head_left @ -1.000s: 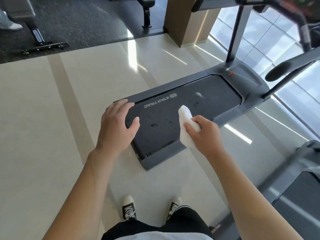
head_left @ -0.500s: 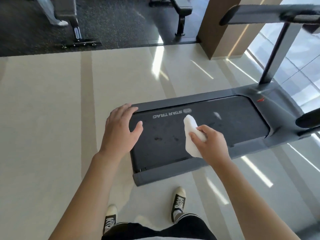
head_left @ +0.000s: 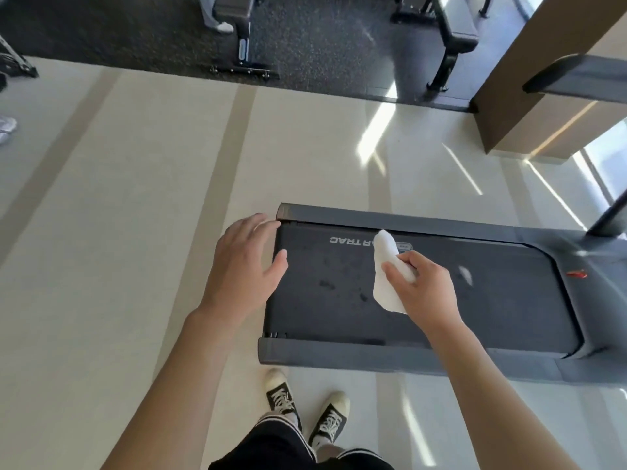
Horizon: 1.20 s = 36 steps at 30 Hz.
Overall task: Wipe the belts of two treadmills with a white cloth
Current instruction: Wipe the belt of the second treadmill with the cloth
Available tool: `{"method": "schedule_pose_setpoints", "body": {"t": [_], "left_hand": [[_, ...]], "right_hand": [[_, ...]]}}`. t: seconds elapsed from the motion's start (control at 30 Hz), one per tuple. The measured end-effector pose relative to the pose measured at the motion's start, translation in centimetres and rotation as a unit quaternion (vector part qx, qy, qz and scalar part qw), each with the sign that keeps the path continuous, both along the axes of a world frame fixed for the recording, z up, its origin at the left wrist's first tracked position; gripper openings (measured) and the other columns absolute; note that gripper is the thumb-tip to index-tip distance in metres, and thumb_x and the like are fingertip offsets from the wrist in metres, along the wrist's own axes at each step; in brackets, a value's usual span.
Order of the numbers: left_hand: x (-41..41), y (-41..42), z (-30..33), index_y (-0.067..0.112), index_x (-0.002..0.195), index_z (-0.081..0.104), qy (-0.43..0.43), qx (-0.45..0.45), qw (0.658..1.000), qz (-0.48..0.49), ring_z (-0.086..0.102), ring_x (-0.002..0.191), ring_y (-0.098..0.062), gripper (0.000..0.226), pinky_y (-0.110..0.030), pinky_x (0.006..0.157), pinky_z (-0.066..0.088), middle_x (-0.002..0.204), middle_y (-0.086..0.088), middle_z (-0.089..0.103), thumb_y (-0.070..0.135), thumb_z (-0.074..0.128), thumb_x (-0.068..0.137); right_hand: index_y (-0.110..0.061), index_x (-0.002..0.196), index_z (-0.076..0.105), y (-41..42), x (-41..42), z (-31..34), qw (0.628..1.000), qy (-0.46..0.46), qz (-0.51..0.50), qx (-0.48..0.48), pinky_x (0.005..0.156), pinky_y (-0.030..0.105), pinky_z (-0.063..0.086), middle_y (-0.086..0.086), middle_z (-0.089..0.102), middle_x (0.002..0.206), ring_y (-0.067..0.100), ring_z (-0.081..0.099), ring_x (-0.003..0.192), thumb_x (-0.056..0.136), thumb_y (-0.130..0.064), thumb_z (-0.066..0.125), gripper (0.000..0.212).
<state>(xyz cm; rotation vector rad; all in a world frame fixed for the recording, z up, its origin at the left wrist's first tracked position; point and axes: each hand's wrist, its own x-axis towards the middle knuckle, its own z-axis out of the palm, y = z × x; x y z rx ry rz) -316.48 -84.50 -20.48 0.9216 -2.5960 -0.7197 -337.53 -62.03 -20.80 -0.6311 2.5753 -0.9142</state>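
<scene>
A grey treadmill (head_left: 400,359) lies across the floor in front of me, its black belt (head_left: 322,300) marked with dark smudges and STAR TRAC lettering. My right hand (head_left: 422,286) is held above the belt's middle, shut on a folded white cloth (head_left: 385,269) that sticks out from my fingers toward the far rail. My left hand (head_left: 242,266) hovers with fingers spread over the belt's rear left end and holds nothing. Whether either hand touches the belt I cannot tell.
My feet in black and white sneakers (head_left: 305,408) stand just before the treadmill's near side rail. A wooden pillar (head_left: 543,103) rises at the right. Weight benches (head_left: 451,32) stand on dark matting at the back. Another person's white shoe (head_left: 222,27) shows there.
The view has swung left and the treadmill now lies level across the frame. Both hands stay over the belt's rear end, and the second treadmill at the right has left the view.
</scene>
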Motion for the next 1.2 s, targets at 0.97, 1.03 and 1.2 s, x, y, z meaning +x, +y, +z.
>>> {"method": "schedule_pose_setpoints", "body": {"t": [0.97, 1.03, 1.2], "left_hand": [[-10.0, -6.6, -25.8, 0.014, 0.136, 0.062, -0.087, -0.023, 0.996, -0.014, 0.051, 0.136, -0.032, 0.051, -0.053, 0.112, 0.042, 0.146, -0.006, 0.057, 0.041, 0.043, 0.097], [-10.4, -7.2, -30.2, 0.014, 0.136, 0.062, -0.086, -0.027, 0.996, -0.014, 0.051, 0.136, -0.032, 0.050, -0.052, 0.113, 0.042, 0.146, -0.006, 0.057, 0.039, 0.045, 0.096], [-11.1, -8.6, -41.5, 0.012, 0.136, 0.062, -0.103, -0.028, 0.994, -0.026, 0.052, 0.135, -0.035, 0.050, -0.053, 0.112, 0.041, 0.145, -0.008, 0.058, 0.039, 0.046, 0.096]], "right_hand": [[-0.033, 0.098, 0.067, -12.9, -13.3, -22.9, 0.994, -0.025, 0.096, 0.048, 0.069, 0.033, 0.054, -0.016, 0.067, 0.085, 0.005, 0.062, 0.081, 0.090, -0.043, 0.066, 0.014], [-0.033, 0.098, 0.067, -13.8, -14.1, -27.1, 0.993, -0.023, 0.106, 0.054, 0.069, 0.033, 0.054, -0.016, 0.066, 0.084, 0.006, 0.061, 0.081, 0.090, -0.043, 0.066, 0.013], [-0.033, 0.093, 0.066, -15.7, -15.4, -37.9, 0.990, -0.017, 0.125, 0.060, 0.066, 0.034, 0.055, -0.014, 0.066, 0.081, 0.008, 0.062, 0.078, 0.089, -0.042, 0.066, 0.010]]}}
